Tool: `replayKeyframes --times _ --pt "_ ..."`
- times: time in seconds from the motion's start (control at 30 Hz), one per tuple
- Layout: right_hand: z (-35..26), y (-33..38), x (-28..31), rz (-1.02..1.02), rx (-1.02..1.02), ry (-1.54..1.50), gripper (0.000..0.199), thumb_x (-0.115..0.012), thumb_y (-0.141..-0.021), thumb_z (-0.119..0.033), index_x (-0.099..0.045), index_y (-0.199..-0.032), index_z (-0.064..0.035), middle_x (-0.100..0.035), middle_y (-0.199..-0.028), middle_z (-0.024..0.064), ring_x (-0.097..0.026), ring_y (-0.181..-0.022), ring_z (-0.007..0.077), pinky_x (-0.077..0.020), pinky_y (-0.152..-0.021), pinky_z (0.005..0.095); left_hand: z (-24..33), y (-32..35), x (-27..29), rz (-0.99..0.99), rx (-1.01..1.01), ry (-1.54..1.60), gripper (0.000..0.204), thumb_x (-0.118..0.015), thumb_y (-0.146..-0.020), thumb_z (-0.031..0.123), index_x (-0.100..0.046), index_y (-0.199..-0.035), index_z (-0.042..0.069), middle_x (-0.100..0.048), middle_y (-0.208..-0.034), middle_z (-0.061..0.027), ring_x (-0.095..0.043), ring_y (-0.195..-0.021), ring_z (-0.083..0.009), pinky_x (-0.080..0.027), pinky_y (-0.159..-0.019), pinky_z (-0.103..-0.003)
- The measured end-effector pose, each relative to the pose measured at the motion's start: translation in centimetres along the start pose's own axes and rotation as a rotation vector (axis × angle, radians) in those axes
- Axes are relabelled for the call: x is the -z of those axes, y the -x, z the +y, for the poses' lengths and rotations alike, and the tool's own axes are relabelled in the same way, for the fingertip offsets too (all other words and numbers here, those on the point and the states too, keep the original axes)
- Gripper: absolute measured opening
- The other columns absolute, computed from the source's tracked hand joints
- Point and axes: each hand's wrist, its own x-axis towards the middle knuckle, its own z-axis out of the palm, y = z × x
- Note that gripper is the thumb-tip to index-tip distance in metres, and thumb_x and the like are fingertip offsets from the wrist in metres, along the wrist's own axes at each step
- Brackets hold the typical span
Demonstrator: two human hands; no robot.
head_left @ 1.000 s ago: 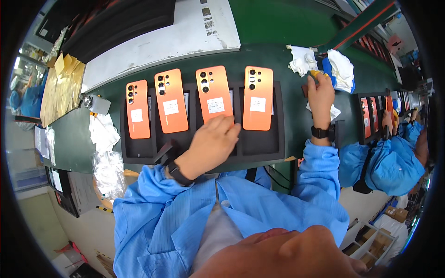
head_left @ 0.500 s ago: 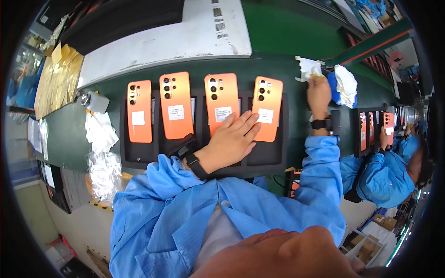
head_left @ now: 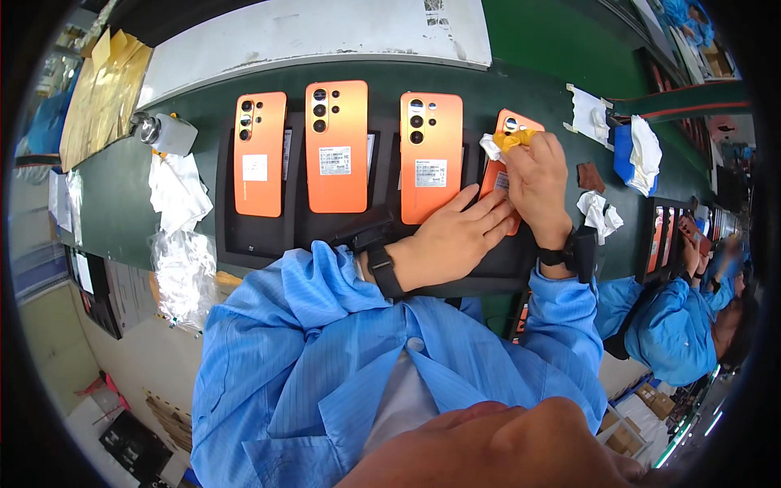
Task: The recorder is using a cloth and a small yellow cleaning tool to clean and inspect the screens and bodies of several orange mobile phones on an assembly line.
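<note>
Several orange phones lie face down in a row on a dark tray [head_left: 252, 236], each with a white label on its back. My left hand [head_left: 455, 242] rests open and flat, its fingers stretched over the lower part of the rightmost phone [head_left: 491, 175]. At that phone's camera lenses, my right hand [head_left: 538, 187] pinches a white cloth [head_left: 490, 146]. Something yellow [head_left: 516, 139] sits at the right fingertips; whether it is worn or held I cannot tell. Left of my left hand lies another phone [head_left: 431, 203], apart from the fingers.
A blue holder with white cloths [head_left: 644, 154], a brown scrap [head_left: 591, 177] and a crumpled white cloth [head_left: 600, 218] lie at right. At left stand a bottle [head_left: 175, 134] and a clear plastic bag [head_left: 185, 276]. A co-worker [head_left: 679, 329] handles a phone at far right.
My right hand has moved left and down from the white cloth on the far right of the table to the rightmost phone. My left hand has shifted right onto that phone.
</note>
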Motion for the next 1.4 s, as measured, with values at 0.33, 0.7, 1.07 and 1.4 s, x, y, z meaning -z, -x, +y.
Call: replayKeyframes --times 0.33,0.7,1.07,1.4 --pt "2.7 2.2 4.8 0.304 -0.364 -0.020 0.007 -0.068 -0.090 -0.001 -0.065 -0.095 0.0034 -0.058 -0.089 0.0163 -0.056 -0.076 0.0322 -0.0441 -0.066 0.0394 0.0 -0.1 0.5 -0.049 -0.027 0.019 0.046 -0.055 -0.089 0.016 -0.060 -0.133 0.003 -0.051 -0.148 -0.0116 -0.043 -0.141 -0.0265 -0.032 -0.115 -0.049" --pt "15.6 2.8 1.9 -0.028 -0.365 0.407 0.019 -0.066 -0.093 -0.020 -0.073 -0.099 -0.0032 -0.066 -0.097 0.0176 -0.062 -0.094 0.0360 -0.0496 -0.076 0.0425 0.3 -0.2 1.3 -0.076 -0.008 -0.001 0.050 -0.066 -0.084 0.018 -0.061 -0.132 0.005 -0.051 -0.147 -0.0106 -0.044 -0.140 -0.0261 -0.034 -0.112 -0.049" --pt "19.6 2.9 1.9 0.073 -0.548 0.560 0.020 -0.064 -0.091 -0.021 -0.072 -0.100 -0.0049 -0.068 -0.100 0.0200 -0.067 -0.088 0.0398 -0.0542 -0.075 0.0474 0.1 -0.3 1.4 -0.104 0.006 -0.027 0.053 -0.069 -0.083 0.019 -0.061 -0.133 0.006 -0.050 -0.149 -0.0097 -0.042 -0.141 -0.0252 -0.034 -0.113 -0.049" --pt "13.7 2.9 6.7 0.468 -0.837 -1.133 0.015 -0.060 -0.097 -0.007 -0.064 -0.109 0.0006 -0.067 -0.089 0.0059 -0.061 -0.069 0.0128 -0.0478 -0.059 0.0238 -0.1 0.0 1.0 -0.056 -0.017 -0.006 0.051 -0.069 -0.082 0.019 -0.061 -0.131 0.005 -0.051 -0.147 -0.0100 -0.042 -0.141 -0.0264 -0.033 -0.114 -0.050"
